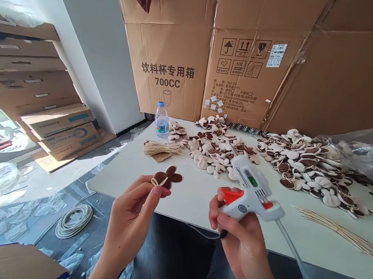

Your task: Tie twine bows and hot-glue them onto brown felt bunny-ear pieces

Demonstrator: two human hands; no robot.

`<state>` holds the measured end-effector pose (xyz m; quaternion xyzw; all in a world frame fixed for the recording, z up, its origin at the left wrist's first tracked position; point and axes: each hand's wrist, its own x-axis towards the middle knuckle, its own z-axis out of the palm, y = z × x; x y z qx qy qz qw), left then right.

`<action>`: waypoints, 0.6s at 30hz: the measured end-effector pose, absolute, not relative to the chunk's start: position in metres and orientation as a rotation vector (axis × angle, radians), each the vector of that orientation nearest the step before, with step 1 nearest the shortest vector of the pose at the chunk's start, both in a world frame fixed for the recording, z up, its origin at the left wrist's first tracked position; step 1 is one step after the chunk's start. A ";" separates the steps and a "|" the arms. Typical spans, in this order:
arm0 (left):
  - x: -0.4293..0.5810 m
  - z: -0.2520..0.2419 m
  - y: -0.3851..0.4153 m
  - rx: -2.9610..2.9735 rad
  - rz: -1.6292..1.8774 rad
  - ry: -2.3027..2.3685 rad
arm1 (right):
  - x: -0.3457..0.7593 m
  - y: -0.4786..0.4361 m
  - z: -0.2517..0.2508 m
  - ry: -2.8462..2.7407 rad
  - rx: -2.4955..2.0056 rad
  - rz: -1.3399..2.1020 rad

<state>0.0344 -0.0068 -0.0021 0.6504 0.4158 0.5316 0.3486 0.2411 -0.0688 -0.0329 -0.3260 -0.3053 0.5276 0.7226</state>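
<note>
My left hand [133, 216] pinches a small brown felt piece [168, 177] with rounded lobes and a pale cord loop, held up over the table's front edge. In my right hand [240, 235] is a white hot glue gun [251, 190] with an orange trigger; its nozzle points up and to the left, and a clear glue stick [292, 250] sticks out at the back. The two hands are apart. Behind them lies a spread of brown and cream felt pieces [206, 149], with a larger heap of similar pieces [303, 165] to the right.
A bundle of thin sticks [162, 149] and a water bottle [161, 120] stand at the white table's [121, 171] left. More thin sticks [338, 232] lie at right. Cardboard [172, 47] walls the back. A coiled cable [74, 221] rests on the floor.
</note>
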 end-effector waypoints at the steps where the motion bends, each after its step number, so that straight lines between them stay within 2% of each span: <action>1: 0.034 -0.003 -0.006 1.692 1.369 1.075 | 0.242 -0.072 -0.033 -0.670 -0.704 1.167; 11: 0.041 -0.007 -0.012 1.736 1.295 1.024 | 0.254 -0.095 -0.061 -0.926 -1.117 1.079; 18: 0.044 -0.005 -0.016 1.738 1.195 0.971 | 0.251 -0.096 -0.059 -0.925 -1.294 1.067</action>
